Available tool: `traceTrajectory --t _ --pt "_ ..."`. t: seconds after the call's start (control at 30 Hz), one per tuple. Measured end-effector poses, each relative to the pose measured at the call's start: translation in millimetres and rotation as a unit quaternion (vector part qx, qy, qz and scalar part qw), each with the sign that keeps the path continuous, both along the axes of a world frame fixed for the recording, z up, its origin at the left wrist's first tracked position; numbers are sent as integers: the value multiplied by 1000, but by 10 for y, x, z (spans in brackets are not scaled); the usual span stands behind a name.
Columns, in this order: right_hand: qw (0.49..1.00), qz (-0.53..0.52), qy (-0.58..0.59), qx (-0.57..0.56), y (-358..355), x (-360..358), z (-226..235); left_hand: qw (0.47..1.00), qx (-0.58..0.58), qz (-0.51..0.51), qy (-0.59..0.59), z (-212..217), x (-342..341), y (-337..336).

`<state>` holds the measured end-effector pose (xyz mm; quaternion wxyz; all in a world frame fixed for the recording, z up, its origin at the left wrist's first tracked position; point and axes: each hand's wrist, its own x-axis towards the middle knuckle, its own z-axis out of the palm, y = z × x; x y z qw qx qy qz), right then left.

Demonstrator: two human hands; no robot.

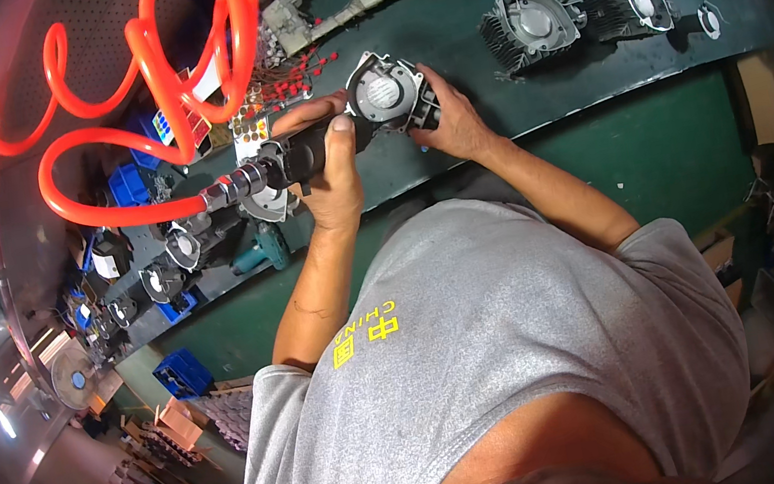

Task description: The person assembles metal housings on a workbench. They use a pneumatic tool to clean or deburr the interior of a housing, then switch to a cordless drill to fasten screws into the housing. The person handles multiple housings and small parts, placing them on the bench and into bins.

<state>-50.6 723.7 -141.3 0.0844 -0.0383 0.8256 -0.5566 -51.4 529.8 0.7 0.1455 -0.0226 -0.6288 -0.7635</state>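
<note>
Left hand [328, 175], grip closed around a black air tool [292, 156], applies it to a grey engine casting [389, 92] on the bench [584, 79]. Right hand [451, 122], grip pressed against the casting, steadies it. Risk: the tool may skid off if the casting shifts.

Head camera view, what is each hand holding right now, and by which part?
Left hand grips the black air tool around its body. Right hand steadies the grey metal engine casting by its right side.
</note>
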Motion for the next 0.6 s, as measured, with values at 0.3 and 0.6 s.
traceTrajectory --t 0.3,0.6 --pt "1000 -1 10 0 -4 -7 -22 996 -81 -22 -30 118 -15 50" --pt "998 -11 55 30 -10 -11 -87 971 -155 -179 -17 184 -237 264"
